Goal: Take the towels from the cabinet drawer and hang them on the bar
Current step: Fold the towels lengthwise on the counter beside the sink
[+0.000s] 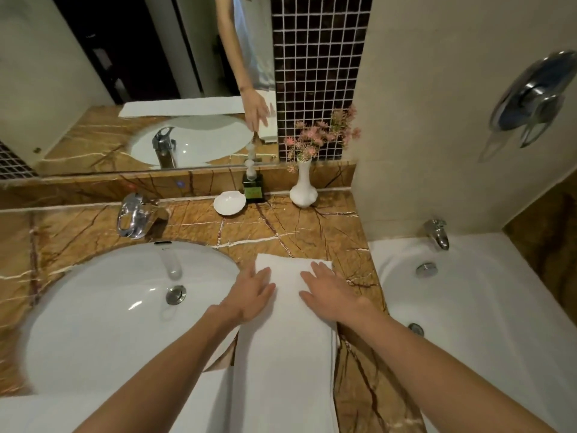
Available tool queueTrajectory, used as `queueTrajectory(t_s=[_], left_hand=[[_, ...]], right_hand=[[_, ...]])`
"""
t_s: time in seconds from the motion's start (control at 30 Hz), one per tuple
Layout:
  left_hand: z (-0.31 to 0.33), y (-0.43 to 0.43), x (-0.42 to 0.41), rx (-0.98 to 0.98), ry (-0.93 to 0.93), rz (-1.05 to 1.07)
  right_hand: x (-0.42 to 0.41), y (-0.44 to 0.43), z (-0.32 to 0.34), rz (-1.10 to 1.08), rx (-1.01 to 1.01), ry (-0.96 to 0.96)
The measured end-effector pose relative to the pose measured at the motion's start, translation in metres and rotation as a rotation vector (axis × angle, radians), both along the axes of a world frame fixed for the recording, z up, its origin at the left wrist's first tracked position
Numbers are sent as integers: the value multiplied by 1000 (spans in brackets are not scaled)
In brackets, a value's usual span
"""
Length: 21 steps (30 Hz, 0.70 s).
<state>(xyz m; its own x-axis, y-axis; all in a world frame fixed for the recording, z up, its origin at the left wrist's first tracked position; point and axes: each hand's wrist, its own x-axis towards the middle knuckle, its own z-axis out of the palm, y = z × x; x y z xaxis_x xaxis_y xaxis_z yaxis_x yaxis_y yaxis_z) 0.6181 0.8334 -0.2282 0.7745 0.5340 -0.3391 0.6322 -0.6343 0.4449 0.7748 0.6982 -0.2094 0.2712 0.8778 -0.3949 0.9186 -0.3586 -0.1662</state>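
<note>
A folded white towel lies lengthwise on the brown marble counter, between the sink and the bathtub, its near end hanging past the counter's front edge. My left hand lies flat on the towel's left edge with straight fingers. My right hand presses flat on the towel's far right part, fingers spread. Neither hand grips the cloth. More white cloth shows at the bottom left under my left forearm. No drawer or bar is in sight.
An oval white sink with a chrome tap fills the left. A white bathtub lies to the right. A soap dish, a green bottle and a white vase with pink flowers stand by the mirror.
</note>
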Motion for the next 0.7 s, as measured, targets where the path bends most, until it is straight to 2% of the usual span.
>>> queueTrajectory(t_s=[0.1, 0.3, 0.53, 0.7], left_hand=[[1, 10, 15, -85, -158, 227], [3, 28, 35, -254, -341, 613], [16, 35, 34, -365, -468, 486], [39, 24, 23, -365, -523, 361]], right_hand=[[12, 9, -6, -61, 22, 49], [33, 17, -20, -271, 91, 194], [36, 20, -15, -448, 292, 266], [26, 15, -5, -550, 367, 235]])
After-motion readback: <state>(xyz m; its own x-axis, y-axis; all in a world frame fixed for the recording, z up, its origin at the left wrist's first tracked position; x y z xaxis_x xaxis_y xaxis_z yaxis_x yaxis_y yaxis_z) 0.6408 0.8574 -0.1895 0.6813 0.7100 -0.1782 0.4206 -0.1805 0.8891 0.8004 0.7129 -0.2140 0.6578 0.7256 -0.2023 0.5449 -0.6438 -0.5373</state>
